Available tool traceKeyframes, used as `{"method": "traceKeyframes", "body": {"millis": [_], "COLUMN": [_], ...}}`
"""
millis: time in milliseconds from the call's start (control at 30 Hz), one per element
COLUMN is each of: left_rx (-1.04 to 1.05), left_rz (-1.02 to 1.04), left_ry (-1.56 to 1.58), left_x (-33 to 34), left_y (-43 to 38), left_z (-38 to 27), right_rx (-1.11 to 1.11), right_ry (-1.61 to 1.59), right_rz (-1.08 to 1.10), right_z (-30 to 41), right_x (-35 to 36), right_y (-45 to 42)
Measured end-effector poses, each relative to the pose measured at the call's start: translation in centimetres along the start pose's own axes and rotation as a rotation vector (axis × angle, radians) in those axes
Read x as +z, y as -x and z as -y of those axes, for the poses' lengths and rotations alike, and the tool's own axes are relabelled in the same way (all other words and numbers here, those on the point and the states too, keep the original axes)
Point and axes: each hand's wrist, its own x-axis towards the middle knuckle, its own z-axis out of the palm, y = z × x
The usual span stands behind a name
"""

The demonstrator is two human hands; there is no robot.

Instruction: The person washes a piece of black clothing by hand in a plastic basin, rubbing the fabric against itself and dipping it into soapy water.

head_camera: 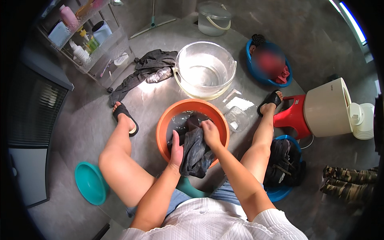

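Note:
An orange plastic basin (161,129) stands on the floor between the legs, with dark water inside. A wet dark cloth garment (193,150) lies partly in the water and drapes over the basin's near rim. My right hand (211,133) grips the cloth's upper right side with bent fingers. On the cloth's left edge is my left hand (177,151), its thumb pointing up and the other fingers hidden by the fabric. Beyond the basin sits a clear plastic bucket (205,67) with a pale handle.
Wet dark clothing (150,67) lies left of the bucket. Right are a clear container (237,119), a red stool (292,117), a beige bin (327,108) and blue basins (277,195) of clothes. A teal basin (90,183) and a bottle rack (90,60) stand left.

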Motion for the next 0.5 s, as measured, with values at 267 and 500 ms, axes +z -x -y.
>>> {"method": "traceKeyframes", "body": {"millis": [267,500], "left_rx": [0.182,0.080], "left_rz": [-0.353,-0.135], "left_ry": [-0.529,-1.143], "left_x": [4.3,1.0], "left_y": [2.1,-0.2], "left_z": [2.3,3.5], "right_rx": [-0.029,0.035], "right_ry": [0.372,0.477], "right_rz": [0.228,0.348], "right_z": [8.7,12.8], "right_x": [-2.4,-5.4], "right_y": [4.3,4.5]}}
